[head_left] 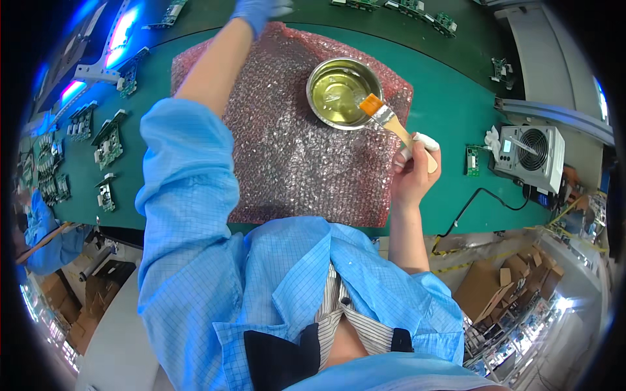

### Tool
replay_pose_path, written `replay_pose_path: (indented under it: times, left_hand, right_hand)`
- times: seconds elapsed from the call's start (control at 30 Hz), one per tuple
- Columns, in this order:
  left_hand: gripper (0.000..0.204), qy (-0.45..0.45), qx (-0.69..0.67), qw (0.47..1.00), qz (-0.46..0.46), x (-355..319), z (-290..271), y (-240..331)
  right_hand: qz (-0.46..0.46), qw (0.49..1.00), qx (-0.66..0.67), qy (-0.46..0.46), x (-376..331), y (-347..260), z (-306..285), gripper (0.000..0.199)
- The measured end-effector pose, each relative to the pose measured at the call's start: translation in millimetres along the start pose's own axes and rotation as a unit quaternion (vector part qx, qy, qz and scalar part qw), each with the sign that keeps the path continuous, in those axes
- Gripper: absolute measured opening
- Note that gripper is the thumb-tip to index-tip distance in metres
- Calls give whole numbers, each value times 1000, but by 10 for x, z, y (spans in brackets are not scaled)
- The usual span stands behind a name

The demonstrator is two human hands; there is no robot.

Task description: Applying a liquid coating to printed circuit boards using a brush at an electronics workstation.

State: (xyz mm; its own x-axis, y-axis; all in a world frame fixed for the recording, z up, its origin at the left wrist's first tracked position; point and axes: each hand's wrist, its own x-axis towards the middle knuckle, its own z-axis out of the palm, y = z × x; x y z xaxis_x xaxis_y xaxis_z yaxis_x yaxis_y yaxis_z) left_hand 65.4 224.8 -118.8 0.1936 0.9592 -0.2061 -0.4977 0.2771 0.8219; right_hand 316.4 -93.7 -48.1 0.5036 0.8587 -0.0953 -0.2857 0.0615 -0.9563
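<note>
A flat brush (390,119) with orange bristles and a pale wooden handle is gripped in my right hand (415,176), which has white coverings on some fingertips. Its bristles are over the right rim of a round metal bowl (312,107) of clear yellowish liquid. Pinkish bubble wrap (293,169) lies under the bowl. My left hand (257,12), in a blue glove, reaches far forward past the wrap to the dark strip at the bench's far side. The top of the picture cuts it off; the fingers that show look stretched out, and I see nothing held in them.
Green circuit boards (109,146) stand on the left of the green bench (443,117), with more along the dark far strip (313,13). A white fan unit (531,153) and a black cable (479,192) are at right. Another person's blue sleeve (45,234) shows at far left.
</note>
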Motion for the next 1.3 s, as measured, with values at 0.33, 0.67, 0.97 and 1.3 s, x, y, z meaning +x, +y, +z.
replay_pose_path:
  times: [0.33, 0.67, 0.97, 1.3]
  left_hand:
    - [43, -59, 313, 944, -87, 560, 1201, -704]
    - [20, 65, 223, 970, 74, -154, 322, -26]
    - [43, 46, 23, 993, 110, -1904, -475, 431]
    - [44, -14, -83, 994, 66, -2800, -722, 347]
  right_hand:
    - [43, 998, -30, 43, 84, -86, -165, 15]
    - [44, 997, -65, -20, 26, -137, -169, 14]
    - [2, 989, -136, -58, 222, -59, 21, 16]
    - [-30, 976, -199, -78, 318, 97, 152, 16]
